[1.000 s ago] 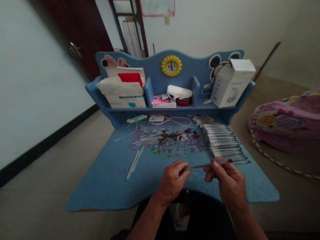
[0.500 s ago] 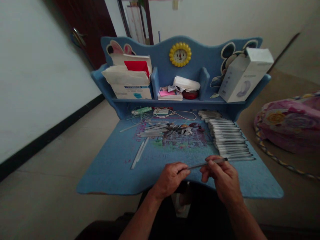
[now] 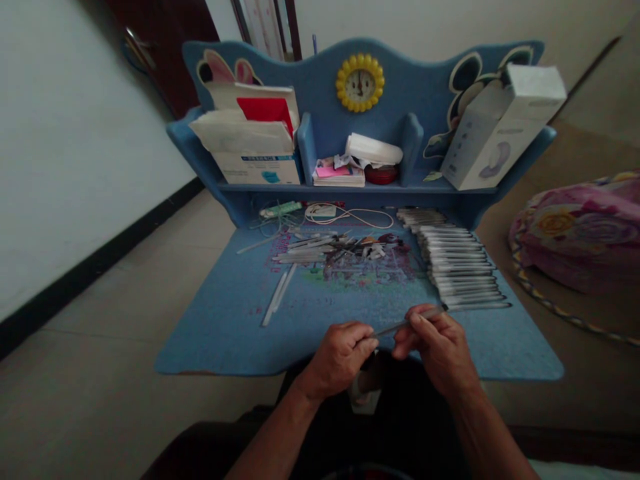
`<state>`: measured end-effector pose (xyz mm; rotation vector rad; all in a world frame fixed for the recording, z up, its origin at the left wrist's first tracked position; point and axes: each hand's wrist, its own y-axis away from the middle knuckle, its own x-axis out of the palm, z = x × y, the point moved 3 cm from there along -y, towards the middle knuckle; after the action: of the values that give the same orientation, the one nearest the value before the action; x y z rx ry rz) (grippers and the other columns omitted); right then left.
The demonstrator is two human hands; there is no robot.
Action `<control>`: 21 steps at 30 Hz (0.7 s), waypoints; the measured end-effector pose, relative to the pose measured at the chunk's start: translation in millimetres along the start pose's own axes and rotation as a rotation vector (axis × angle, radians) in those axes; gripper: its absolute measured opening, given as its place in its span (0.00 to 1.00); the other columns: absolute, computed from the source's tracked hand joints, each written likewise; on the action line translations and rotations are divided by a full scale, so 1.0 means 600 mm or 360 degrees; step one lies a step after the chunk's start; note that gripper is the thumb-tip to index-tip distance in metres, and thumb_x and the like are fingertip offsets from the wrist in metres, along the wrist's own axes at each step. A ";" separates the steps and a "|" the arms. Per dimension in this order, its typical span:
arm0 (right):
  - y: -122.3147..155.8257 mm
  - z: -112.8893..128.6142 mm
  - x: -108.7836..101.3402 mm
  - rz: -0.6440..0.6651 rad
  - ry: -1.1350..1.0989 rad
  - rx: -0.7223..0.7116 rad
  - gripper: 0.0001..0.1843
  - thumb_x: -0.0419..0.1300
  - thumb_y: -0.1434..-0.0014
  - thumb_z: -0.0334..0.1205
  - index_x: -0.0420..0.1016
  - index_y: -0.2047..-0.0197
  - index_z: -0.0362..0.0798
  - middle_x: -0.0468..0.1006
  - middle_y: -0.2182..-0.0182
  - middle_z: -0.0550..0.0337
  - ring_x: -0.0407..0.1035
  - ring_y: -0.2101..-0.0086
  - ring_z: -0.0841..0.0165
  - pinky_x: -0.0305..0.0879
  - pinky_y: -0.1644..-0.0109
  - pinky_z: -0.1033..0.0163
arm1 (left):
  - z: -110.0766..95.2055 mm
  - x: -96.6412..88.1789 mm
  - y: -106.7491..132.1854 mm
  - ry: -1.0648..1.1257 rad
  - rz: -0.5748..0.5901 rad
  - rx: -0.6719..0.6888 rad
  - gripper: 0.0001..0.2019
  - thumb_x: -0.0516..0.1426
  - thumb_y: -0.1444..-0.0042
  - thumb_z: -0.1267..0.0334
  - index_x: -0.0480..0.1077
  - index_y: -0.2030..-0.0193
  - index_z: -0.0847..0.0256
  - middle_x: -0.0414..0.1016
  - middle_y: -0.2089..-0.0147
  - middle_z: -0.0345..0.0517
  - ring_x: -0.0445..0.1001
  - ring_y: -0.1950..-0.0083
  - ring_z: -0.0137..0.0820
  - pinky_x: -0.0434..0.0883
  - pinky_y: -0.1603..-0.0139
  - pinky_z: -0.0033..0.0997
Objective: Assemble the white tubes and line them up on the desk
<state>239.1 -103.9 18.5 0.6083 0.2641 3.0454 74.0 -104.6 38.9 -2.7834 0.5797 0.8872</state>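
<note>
My left hand [image 3: 341, 359] pinches one end of a slim pen [image 3: 391, 329] above the desk's front edge. Fingers of my right hand [image 3: 443, 347] are closed around its other part, where a dark tip sticks out to the right. The pen slants up toward the right. A neat row of pens [image 3: 463, 270] with dark ends lies just beyond my right hand. Farther back, a loose heap of pen parts [image 3: 320, 250] covers the middle of the desk. A few pale pen tubes [image 3: 279, 297] lie apart to the left.
The blue desk [image 3: 210, 333] has a raised shelf with an opened mask box [image 3: 265, 170], a flower-shaped clock [image 3: 360, 83] and a tall white box [image 3: 500, 133]. A white cord [image 3: 370, 220] lies below the shelf. A pink floral bundle [image 3: 575, 233] is at the right.
The camera view has tipped down and come slightly closer, so the desk's back sits higher. The pen tilts a little more, and my right hand has shifted slightly left. Both hands keep their hold.
</note>
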 end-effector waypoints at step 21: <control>-0.007 -0.013 -0.020 -0.0055 -0.0310 0.0066 0.14 0.61 0.47 0.47 0.65 0.65 0.46 0.77 0.80 0.60 0.69 0.85 0.70 0.64 0.81 0.68 | -0.003 0.017 -0.028 0.0030 -0.0019 -0.0073 0.08 0.54 0.47 0.62 0.73 0.64 0.60 0.75 0.69 0.41 0.72 0.68 0.30 0.65 0.65 0.25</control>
<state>246.9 -101.6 6.0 0.8860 0.3282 2.9259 89.4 -92.9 35.1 -2.8363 0.5518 0.8835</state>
